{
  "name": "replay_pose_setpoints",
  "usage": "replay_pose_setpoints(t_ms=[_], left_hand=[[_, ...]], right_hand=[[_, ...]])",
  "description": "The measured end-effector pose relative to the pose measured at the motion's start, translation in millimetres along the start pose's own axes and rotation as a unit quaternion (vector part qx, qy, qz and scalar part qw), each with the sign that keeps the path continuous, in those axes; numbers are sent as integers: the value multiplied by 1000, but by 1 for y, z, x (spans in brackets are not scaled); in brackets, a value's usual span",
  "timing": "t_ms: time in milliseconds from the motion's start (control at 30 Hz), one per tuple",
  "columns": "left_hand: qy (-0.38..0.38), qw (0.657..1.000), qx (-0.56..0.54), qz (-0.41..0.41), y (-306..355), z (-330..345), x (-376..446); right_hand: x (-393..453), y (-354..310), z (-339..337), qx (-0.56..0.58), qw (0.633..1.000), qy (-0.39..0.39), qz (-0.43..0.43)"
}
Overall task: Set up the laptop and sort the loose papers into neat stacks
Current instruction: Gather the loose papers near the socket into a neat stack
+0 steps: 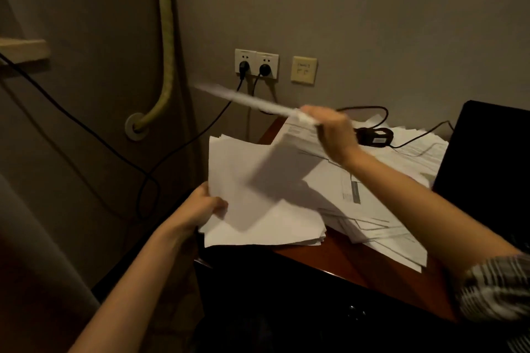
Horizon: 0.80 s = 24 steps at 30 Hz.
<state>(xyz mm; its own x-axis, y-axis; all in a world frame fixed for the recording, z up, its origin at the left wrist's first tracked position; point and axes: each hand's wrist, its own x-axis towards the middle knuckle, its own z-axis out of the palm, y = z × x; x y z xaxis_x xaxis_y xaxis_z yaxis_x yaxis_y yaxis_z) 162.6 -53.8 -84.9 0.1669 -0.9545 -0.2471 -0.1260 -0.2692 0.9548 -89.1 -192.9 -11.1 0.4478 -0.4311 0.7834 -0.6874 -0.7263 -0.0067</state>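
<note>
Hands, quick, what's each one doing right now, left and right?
Left hand: grips the near-left edge of the blank paper stack.
Right hand: holds a lifted sheet of paper, blurred, above the loose papers.

The left hand point(208, 206) gripped the near-left edge of a white paper stack point(258, 209), thumb on top. The right hand point(329, 132) pinched a blurred sheet point(246, 100) raised edge-on, beyond its fingers, above the loose papers point(387, 180) on the wooden desk point(329, 255).
</note>
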Motion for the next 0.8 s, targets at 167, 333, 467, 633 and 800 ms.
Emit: replay_pose_setpoints(t_ms=[167,333,467,633,800], left_hand=[[-26,992,-119,-34,-15,-18,-10],[-122,961,-213,-123,-18,-39,-9],[-168,963,-136,-161,3,-35,-1],[-97,991,70,-58,14,-17,-1],[-71,991,-52,100,17,-17,-15]], right_hand=[[-93,-27,15,186,970,-154,11],[-120,-30,15,279,916,-282,55],[-100,-37,8,296,904,-291,98],[-95,-50,4,184,905,-349,158],[-93,-53,-15,402,750,-89,518]])
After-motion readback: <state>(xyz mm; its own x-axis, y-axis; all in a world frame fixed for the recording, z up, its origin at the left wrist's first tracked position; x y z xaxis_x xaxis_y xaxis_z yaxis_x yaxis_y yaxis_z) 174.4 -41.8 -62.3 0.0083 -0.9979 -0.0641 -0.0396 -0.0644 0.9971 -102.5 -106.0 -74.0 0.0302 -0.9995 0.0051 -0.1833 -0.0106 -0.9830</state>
